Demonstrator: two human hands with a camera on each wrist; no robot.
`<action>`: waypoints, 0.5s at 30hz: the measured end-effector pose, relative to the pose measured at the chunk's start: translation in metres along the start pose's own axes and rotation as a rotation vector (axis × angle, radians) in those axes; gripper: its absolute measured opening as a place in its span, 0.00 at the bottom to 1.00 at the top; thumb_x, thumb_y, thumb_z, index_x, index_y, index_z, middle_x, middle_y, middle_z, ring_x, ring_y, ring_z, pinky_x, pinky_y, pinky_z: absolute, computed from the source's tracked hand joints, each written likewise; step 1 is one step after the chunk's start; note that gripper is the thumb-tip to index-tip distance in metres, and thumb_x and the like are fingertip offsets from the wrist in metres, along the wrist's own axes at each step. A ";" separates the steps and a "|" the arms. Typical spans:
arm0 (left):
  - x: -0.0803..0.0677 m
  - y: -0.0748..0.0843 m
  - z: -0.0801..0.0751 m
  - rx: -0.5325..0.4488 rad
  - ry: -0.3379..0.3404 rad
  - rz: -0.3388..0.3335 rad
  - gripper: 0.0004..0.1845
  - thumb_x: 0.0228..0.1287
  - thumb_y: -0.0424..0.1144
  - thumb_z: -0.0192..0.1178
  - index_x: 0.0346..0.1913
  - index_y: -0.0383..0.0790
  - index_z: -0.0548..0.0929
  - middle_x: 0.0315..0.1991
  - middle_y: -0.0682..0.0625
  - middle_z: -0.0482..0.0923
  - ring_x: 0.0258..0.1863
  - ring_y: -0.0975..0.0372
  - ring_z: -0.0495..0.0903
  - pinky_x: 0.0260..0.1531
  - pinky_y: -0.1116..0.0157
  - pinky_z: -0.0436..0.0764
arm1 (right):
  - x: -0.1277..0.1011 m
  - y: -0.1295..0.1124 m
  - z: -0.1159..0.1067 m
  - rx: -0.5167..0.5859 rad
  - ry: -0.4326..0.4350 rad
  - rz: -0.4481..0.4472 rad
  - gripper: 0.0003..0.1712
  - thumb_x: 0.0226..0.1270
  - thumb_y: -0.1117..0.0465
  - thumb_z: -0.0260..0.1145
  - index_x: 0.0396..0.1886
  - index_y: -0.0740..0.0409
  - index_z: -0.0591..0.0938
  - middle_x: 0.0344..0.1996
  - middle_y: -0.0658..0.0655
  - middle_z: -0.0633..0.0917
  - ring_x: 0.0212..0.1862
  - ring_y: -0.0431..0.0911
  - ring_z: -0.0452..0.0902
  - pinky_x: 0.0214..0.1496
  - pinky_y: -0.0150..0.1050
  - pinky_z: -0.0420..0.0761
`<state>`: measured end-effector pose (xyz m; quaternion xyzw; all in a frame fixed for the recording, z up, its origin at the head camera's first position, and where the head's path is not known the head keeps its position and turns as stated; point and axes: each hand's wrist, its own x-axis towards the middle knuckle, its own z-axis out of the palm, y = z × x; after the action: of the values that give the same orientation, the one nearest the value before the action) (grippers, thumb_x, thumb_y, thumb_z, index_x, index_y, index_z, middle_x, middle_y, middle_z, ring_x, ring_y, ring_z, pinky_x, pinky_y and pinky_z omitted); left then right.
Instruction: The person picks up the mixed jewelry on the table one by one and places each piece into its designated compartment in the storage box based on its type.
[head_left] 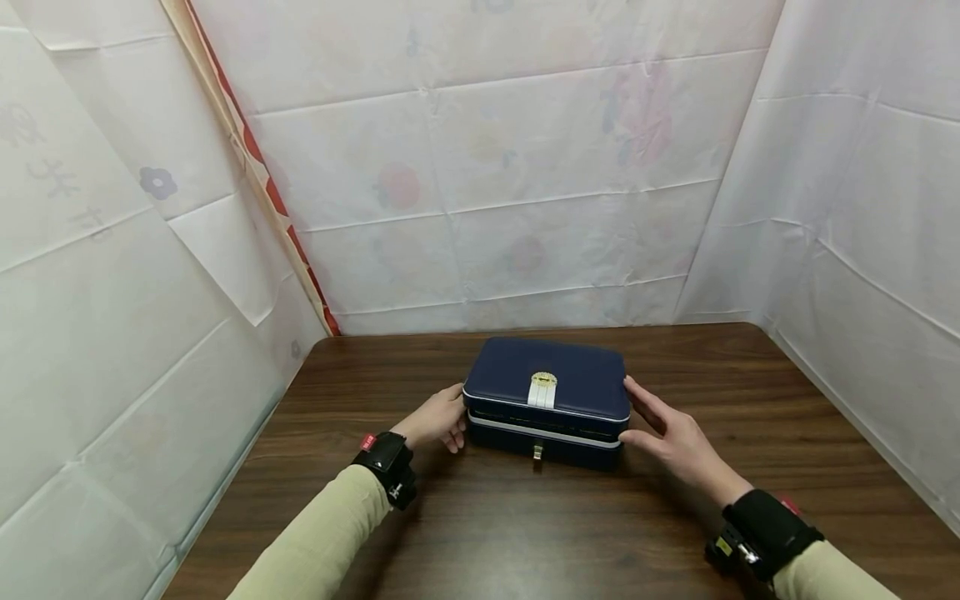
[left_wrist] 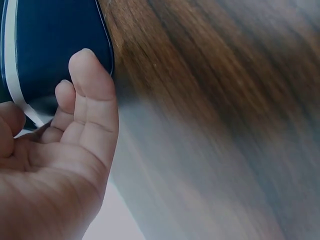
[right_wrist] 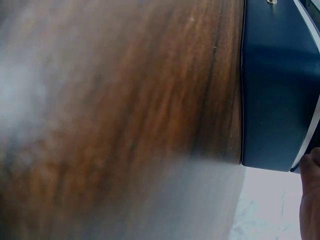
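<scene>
Navy blue with white trim, one box (head_left: 547,400) sits on the dark wooden desk (head_left: 480,533), toward the far middle of it and well short of the white paper-covered walls (head_left: 525,192) that close in three sides. Its lid carries one white-and-gold clasp (head_left: 543,389) at the front centre, and one small gold tab (head_left: 537,451) shows on the lower front face. A white line runs round the lid edge and a second one round the body below it.

Two hands are at the box, one on each end. The left hand (head_left: 437,419) rests against the left end with its fingers loosely bent toward the side wall; in the left wrist view the fingers (left_wrist: 85,95) lie relaxed beside the blue side, touching or just short of it, which the blur does not settle. The right hand (head_left: 670,436) meets the right end, its fingers straight and spread, with the thumb low by the base and the others up along the lid edge. Neither hand wraps round anything.

Two black wrist straps (head_left: 387,462) show, one per arm, and two pale yellow-green sleeves (head_left: 322,542), both cut off by the bottom edge.

Both wrist views are heavily blurred: only wood grain, a slab of blue box and, in the right one, a sliver of fingertip (right_wrist: 311,195) at the corner can be made out
</scene>
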<state>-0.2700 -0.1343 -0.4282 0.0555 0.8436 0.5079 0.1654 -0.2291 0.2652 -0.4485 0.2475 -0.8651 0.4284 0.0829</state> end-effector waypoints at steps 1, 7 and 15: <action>0.000 -0.001 0.000 -0.004 -0.008 0.003 0.23 0.84 0.51 0.42 0.61 0.35 0.73 0.27 0.41 0.74 0.17 0.54 0.80 0.20 0.54 0.85 | 0.000 0.000 0.000 -0.002 -0.002 0.000 0.46 0.68 0.54 0.72 0.81 0.50 0.60 0.76 0.62 0.67 0.73 0.42 0.65 0.61 0.15 0.65; 0.001 -0.004 -0.003 -0.041 -0.041 0.006 0.23 0.84 0.51 0.41 0.57 0.34 0.74 0.28 0.42 0.74 0.18 0.55 0.80 0.21 0.55 0.85 | -0.001 0.000 0.000 0.006 0.002 -0.009 0.47 0.66 0.55 0.73 0.81 0.51 0.61 0.76 0.62 0.67 0.73 0.45 0.67 0.61 0.15 0.65; -0.001 -0.005 -0.004 -0.130 -0.073 -0.002 0.21 0.84 0.46 0.39 0.60 0.31 0.73 0.27 0.43 0.73 0.19 0.55 0.79 0.24 0.55 0.86 | -0.001 0.002 0.001 -0.025 -0.002 -0.026 0.47 0.65 0.55 0.73 0.80 0.52 0.62 0.77 0.61 0.66 0.72 0.41 0.65 0.61 0.14 0.64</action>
<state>-0.2700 -0.1401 -0.4312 0.0623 0.8022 0.5591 0.1997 -0.2292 0.2660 -0.4507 0.2582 -0.8671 0.4163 0.0909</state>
